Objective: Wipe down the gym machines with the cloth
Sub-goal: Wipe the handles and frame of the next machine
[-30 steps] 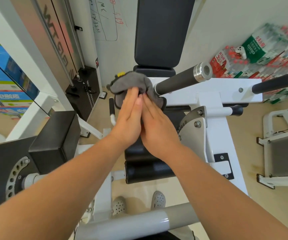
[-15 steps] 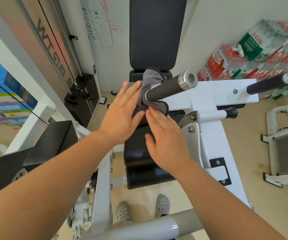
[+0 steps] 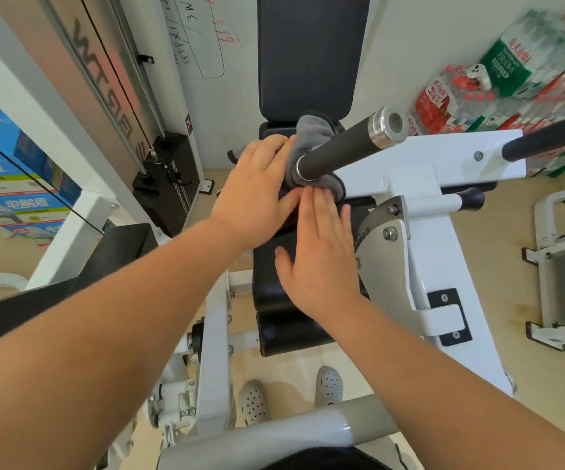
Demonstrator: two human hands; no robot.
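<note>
Cloth: grey (image 3: 311,144), bunched round the base of the near handle (image 3: 342,147), where the black grip meets the white frame (image 3: 443,154); a little above the picture's centre, toward 12 o'clock.
Left hand: flat (image 3: 257,195), fingers straight and close together, laid on the cloth from its 8 o'clock side (the palm is hidden, so how hard it presses I cannot tell).
Right hand: flat too (image 3: 321,262), fingers straight and side by side, tips touching the cloth's lower edge at 6 o'clock; thumb spread to the left.
Handle: rises from the cloth toward 2 o'clock and ends in a steel cap.
Second handle: black (image 3: 545,137), at 3 o'clock of the first, well apart.
Back pad: dark (image 3: 308,52), upright, at 12 o'clock behind the cloth.
Seat: black (image 3: 270,283), under the right hand.
Weight stack: black (image 3: 165,178), at 9 o'clock of the cloth.
Bottle packs: stacked (image 3: 511,79) by the wall at 2 o'clock.
Shoes: pale, perforated (image 3: 254,401), on the floor at 6 o'clock.
</note>
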